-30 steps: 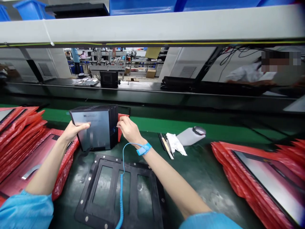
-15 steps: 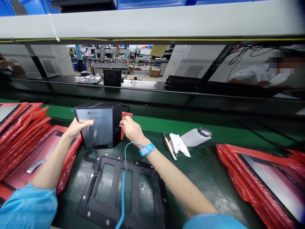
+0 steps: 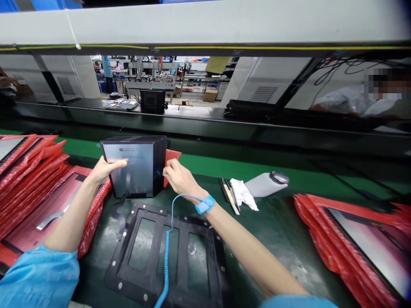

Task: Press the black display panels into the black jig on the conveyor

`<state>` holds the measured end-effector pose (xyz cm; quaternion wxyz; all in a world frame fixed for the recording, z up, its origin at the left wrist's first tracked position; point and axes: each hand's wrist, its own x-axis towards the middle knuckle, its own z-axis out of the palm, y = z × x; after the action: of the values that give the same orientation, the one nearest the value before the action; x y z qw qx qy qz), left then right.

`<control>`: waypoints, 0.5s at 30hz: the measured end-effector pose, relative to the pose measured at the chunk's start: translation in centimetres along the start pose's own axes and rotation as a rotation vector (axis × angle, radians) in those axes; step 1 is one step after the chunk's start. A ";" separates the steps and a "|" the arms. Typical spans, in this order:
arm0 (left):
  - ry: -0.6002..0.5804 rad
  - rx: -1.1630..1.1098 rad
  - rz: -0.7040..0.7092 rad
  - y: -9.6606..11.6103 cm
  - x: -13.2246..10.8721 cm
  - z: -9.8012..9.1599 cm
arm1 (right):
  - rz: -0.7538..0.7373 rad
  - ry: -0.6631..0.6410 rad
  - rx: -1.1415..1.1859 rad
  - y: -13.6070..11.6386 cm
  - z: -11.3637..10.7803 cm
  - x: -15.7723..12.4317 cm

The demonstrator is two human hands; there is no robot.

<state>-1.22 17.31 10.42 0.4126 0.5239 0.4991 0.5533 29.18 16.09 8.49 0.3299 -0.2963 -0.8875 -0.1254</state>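
Observation:
A stack of flat display panels (image 3: 136, 182) stands on edge on the green bench mat, the silvery back of the front one facing me. My left hand (image 3: 103, 171) grips the stack at its left side, thumb across the front panel. At the right side, the bent fingers of my right hand (image 3: 180, 176) are pinched together against the panel edges; what lies between the fingertips is hidden. Behind that hand, a piece of red wrap (image 3: 173, 156) shows. A blue wrist strap (image 3: 205, 205) with a coiled cord is on my right wrist.
A black frame fixture (image 3: 154, 248) lies in front of the panels. Red-wrapped panels are piled at left (image 3: 35, 188) and right (image 3: 340, 239). Right of centre are tweezer-like tools (image 3: 229, 196), a white wipe (image 3: 243, 193) and a grey bottle (image 3: 265, 185). A co-worker (image 3: 349, 100) sits beyond the ledge.
The view has shifted slightly. Both hands stay at the panel stack, with my right hand's fingers curled a little differently at its edge. The dark strip hanging below the stack has swung.

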 end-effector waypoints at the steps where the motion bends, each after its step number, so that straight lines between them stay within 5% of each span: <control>1: 0.002 -0.001 0.002 0.0 0.0 0.0 | -0.010 -0.011 0.014 -0.2 -0.2 -0.3; 15: -0.004 0.017 0.031 0.4 -0.3 0.2 | 0.140 0.162 0.020 -0.3 2.2 1.0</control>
<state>-0.97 16.95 10.73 0.4007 0.5362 0.4949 0.5540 27.28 17.26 7.52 0.4117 -0.3429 -0.8363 -0.1167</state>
